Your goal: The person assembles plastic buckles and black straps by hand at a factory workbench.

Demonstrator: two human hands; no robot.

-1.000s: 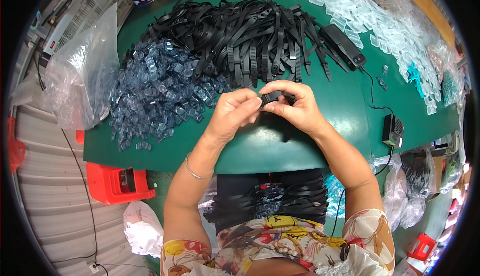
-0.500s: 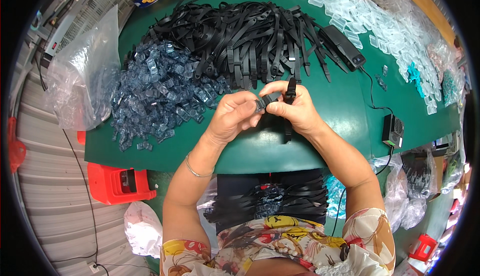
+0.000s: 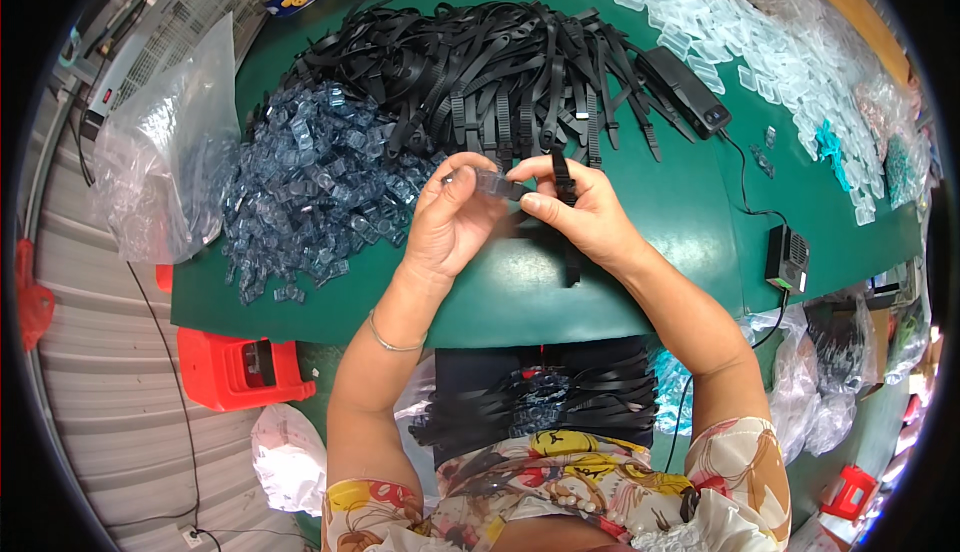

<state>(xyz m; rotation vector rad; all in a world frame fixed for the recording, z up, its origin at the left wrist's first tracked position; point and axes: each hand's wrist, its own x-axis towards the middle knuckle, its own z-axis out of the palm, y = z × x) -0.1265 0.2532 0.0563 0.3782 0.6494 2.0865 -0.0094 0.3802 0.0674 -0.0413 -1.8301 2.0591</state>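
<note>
Starting nearest the body: a lap heap of finished black straps [image 3: 540,402] with clear pieces on them, below the table [image 3: 500,302] edge.

Left hand [image 3: 452,214]: closed in a pinch, thumb and fingertips holding a small clear clip [image 3: 492,183] above the green top.

Right hand [image 3: 585,217]: closed on a black strap [image 3: 566,214], thumb pressing it against the fingers; the strap's top end stands just right of the clip, its tail hanging down past the palm toward the table. Whether strap and clip touch yet cannot be told; motion blur hides the gap.

Handling note, as a judgement: the strap tip wants to be held short, close to its end, so it stays stiff; the clip should be kept square to the strap and steady, pinched by its sides so the opening stays free.

Left of the hands: a pile of bluish clear clips [image 3: 310,192], and a crumpled clear bag [image 3: 165,172] at the table edge.

Beyond the hands: a broad pile of black straps [image 3: 480,72].

Far right: a black box [image 3: 688,90] with cable, a small black adapter [image 3: 786,257], and a spread of pale clear pieces [image 3: 760,42].

Floor, left: a red stool [image 3: 235,367].
</note>
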